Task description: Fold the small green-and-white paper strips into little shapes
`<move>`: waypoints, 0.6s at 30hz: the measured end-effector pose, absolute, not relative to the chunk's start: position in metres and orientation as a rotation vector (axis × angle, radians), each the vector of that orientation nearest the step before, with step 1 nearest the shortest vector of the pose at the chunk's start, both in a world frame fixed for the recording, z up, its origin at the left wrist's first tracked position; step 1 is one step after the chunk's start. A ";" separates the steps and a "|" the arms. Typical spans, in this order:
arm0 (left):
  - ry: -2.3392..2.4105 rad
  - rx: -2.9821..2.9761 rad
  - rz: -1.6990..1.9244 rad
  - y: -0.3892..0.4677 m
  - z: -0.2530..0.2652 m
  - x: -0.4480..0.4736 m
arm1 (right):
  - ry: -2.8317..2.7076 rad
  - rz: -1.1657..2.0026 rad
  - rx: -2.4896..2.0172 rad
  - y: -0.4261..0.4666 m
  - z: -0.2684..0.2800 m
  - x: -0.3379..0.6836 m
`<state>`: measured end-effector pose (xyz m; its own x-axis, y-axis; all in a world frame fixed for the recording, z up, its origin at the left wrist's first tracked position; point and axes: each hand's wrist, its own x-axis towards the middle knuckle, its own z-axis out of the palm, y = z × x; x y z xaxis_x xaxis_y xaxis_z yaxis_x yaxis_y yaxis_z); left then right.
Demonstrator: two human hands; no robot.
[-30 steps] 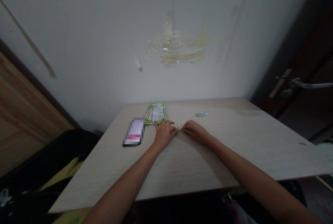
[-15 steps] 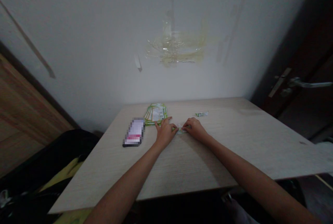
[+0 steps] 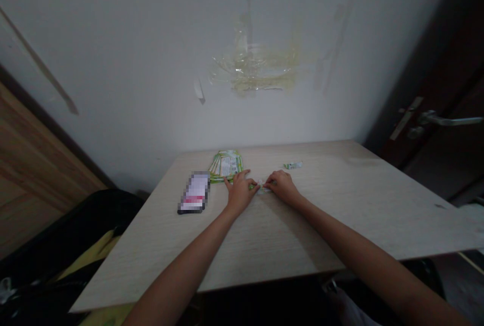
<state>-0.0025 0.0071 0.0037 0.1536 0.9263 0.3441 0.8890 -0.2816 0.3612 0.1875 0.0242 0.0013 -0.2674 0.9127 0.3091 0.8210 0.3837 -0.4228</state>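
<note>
"Two bare hands at mid-table. State?"

"Left hand (image 3: 239, 192): thumb and forefinger pinched on one side of a small green-and-white wrapper (image 3: 261, 191). Right hand (image 3: 283, 186): fingertips pinched on its other side. Narrow gap between hands."

"Wrapper's position?"

"Low on the pale table (image 3: 242, 250), between the fingertips; details too small to read."

"Nearby?"

"Fanned green packets (image 3: 227, 165) just beyond the left hand; phone (image 3: 194, 192), screen pixelated, left of them. Green-white scrap (image 3: 293, 165) beyond the right hand."
</note>
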 end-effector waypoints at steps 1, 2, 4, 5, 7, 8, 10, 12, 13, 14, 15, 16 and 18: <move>1.841 2.323 0.784 0.007 0.004 -0.002 | -2.143 0.234 -1.494 0.024 0.002 0.187; 1.842 2.319 0.784 0.007 0.005 -0.002 | -2.137 0.226 -1.499 0.023 0.002 0.187; 1.835 2.315 0.787 0.007 0.006 -0.001 | -2.124 0.214 -1.505 0.022 0.002 0.186; 1.831 2.312 0.791 0.007 0.007 -0.001 | -2.120 0.209 -1.509 0.021 0.002 0.185; 1.825 2.303 0.795 0.006 0.008 -0.001 | -2.110 0.205 -1.524 0.020 0.002 0.184; 1.827 2.294 0.794 0.006 0.008 -0.001 | -2.106 0.206 -1.532 0.020 0.002 0.184; 1.829 2.283 0.789 0.006 0.009 0.000 | -2.099 0.213 -1.542 0.020 0.002 0.183; 1.831 2.273 0.782 0.006 0.010 0.000 | -2.095 0.218 -1.549 0.020 0.003 0.182; 1.829 2.270 0.780 0.006 0.010 0.000 | -2.094 0.220 -1.554 0.020 0.003 0.182; 1.826 2.266 0.780 0.007 0.010 0.000 | -2.094 0.220 -1.559 0.020 0.003 0.182; 1.824 2.263 0.782 0.007 0.010 0.000 | -2.090 0.218 -1.566 0.020 0.004 0.182; 1.823 2.261 0.787 0.007 0.009 0.000 | -2.086 0.217 -1.573 0.020 0.004 0.182; 1.821 2.263 0.799 0.008 0.008 0.000 | -2.081 0.221 -1.580 0.020 0.004 0.182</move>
<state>-0.0004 0.0081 0.0075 0.1319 0.9386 0.3189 0.8704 -0.2636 0.4159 0.1819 0.0199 0.0036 -0.1902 0.9350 0.2993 0.8515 0.3089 -0.4237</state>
